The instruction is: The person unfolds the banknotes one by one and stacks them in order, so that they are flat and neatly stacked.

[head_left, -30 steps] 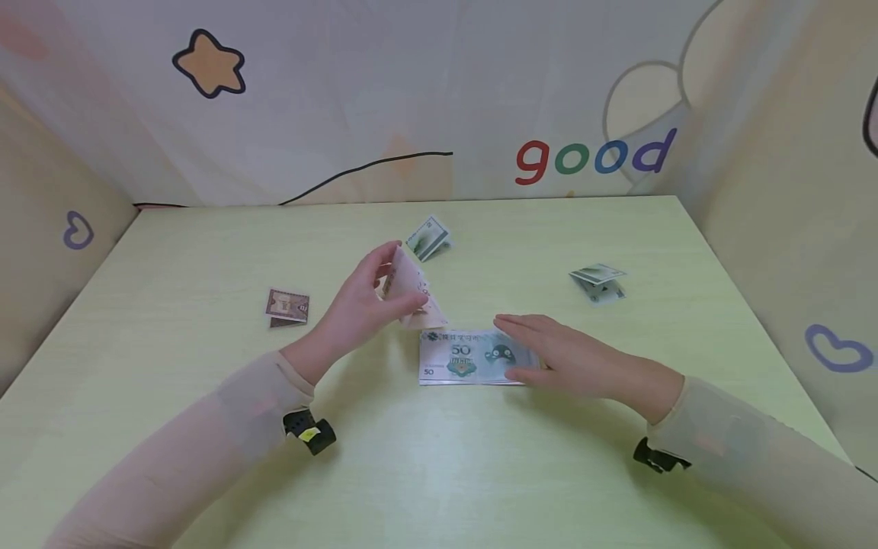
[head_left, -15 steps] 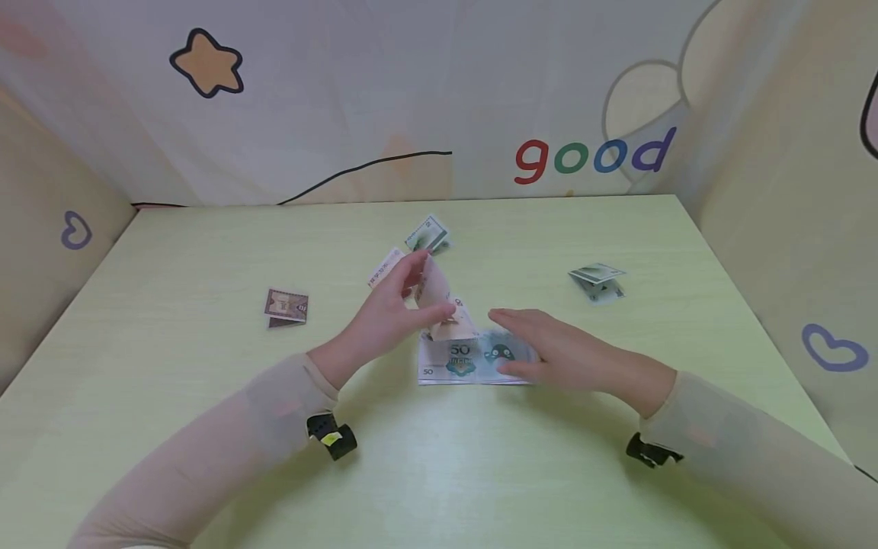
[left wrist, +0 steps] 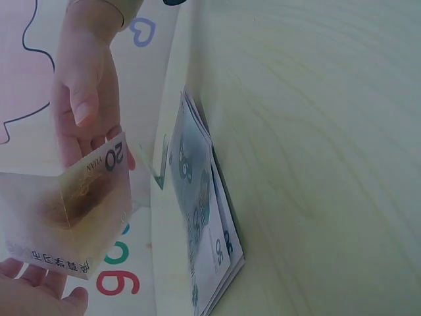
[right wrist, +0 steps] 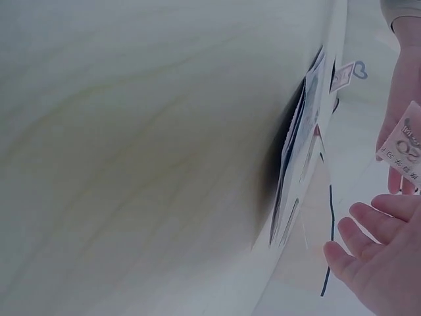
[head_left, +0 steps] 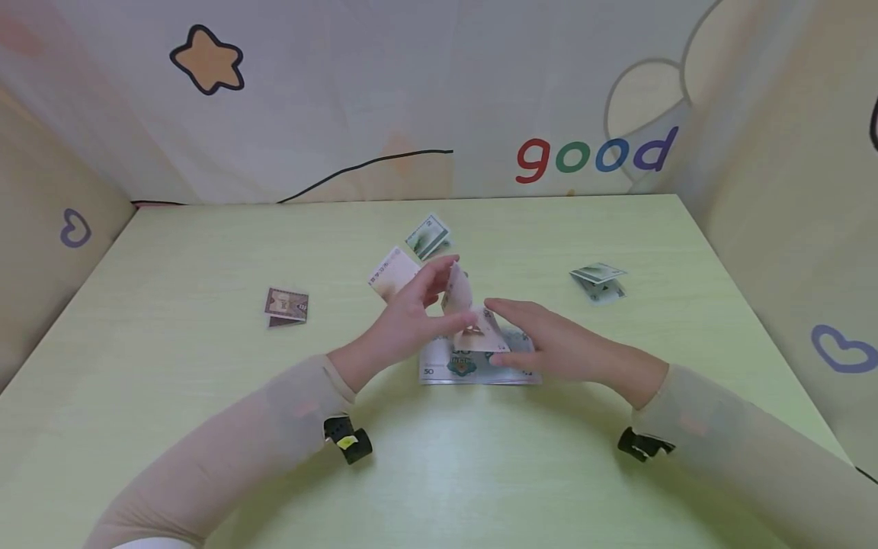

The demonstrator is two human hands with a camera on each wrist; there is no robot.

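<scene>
Banknote (left wrist: 72, 210), creased, is hanging pinched in the left hand (head_left: 410, 320), the empty right hand (head_left: 559, 343) ideally supporting its loose edge.

The yellowish desk (head_left: 439, 465) has a money pile (head_left: 461, 372) halfway between its side edges. A folded brown note (head_left: 287, 305) sits toward the left edge, a green note (head_left: 598, 284) toward the right, a second green note (head_left: 428, 237) near the back, with a pale note (head_left: 394, 272) beside it.

Creased 20 yuan note (head_left: 482, 338) pinched by our left fingers (head_left: 437, 267)
We see it bent and tilted, above a flat stack of banknotes (head_left: 463, 370), topped by a 50, below our right fingers (head_left: 506, 307).
</scene>
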